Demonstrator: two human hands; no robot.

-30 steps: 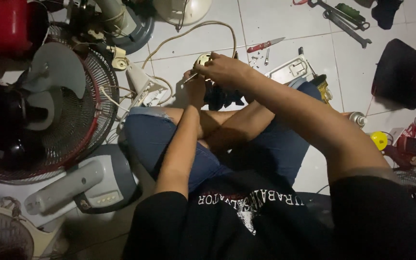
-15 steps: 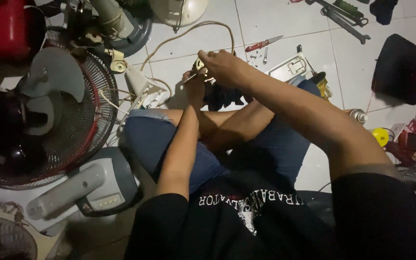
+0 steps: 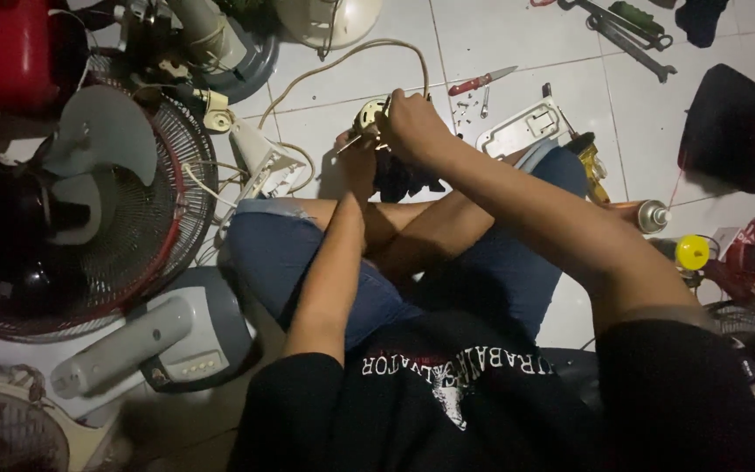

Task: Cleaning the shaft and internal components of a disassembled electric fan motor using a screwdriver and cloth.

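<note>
Fingers of both hands [image 3: 408,127] pinch a small round cream fan motor [image 3: 369,114] trailing a cord.

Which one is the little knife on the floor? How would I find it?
Look at the white tiled floor beyond the person's right hand. Just right of that hand lies the small knife, next to some scattered screws. It is the only thing there with a red handle and a shiny pointed blade.

Over the last second the right hand [image 3: 412,127] has slid a little leftward over the small fan motor [image 3: 369,115], its grip now covering more of it. The left hand [image 3: 357,157] beneath has barely shifted, and the view has tipped slightly downward.
</note>
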